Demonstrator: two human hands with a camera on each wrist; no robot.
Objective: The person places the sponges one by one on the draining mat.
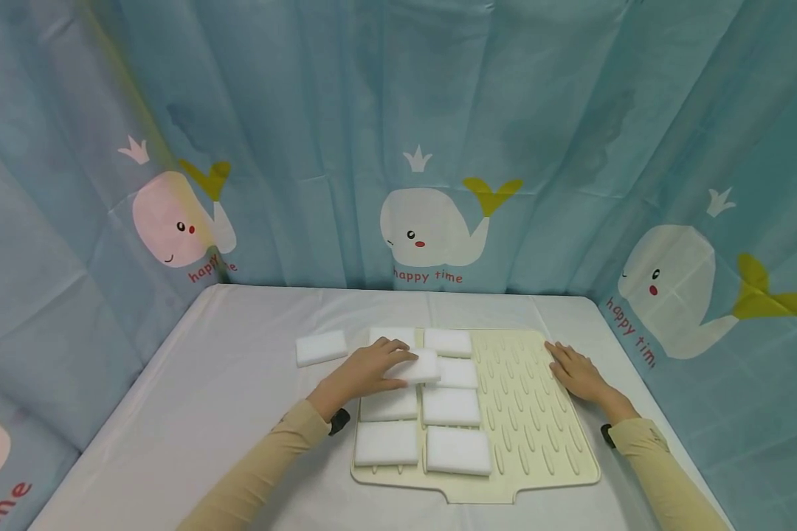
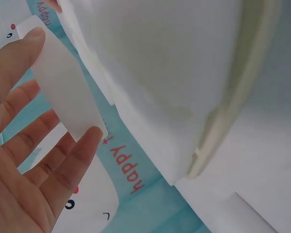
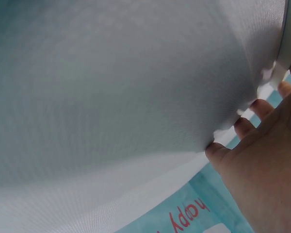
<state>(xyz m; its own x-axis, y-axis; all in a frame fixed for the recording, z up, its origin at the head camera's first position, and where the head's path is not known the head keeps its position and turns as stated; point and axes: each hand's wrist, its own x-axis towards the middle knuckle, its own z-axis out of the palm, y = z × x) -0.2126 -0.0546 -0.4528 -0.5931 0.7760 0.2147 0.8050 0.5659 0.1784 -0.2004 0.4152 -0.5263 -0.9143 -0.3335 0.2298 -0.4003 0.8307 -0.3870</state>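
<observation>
My left hand (image 1: 372,369) pinches a white sponge block (image 1: 423,366) between thumb and fingers, over the left part of a cream ridged draining tray (image 1: 528,413). In the left wrist view, the thumb sits at one end of the held sponge (image 2: 65,85) and a fingertip at the other. More white sponges lie on the tray in two columns, among them a front-left sponge (image 1: 387,442) and a front-right sponge (image 1: 458,450). At the tray's right edge rests my right hand (image 1: 578,375), its fingers extended and holding nothing.
One loose white sponge (image 1: 322,348) lies on the white-covered table (image 1: 206,398), left of the tray. The tray's short spout (image 1: 481,495) points toward me. A blue curtain (image 1: 319,147) with printed whales stands behind the table and along its sides.
</observation>
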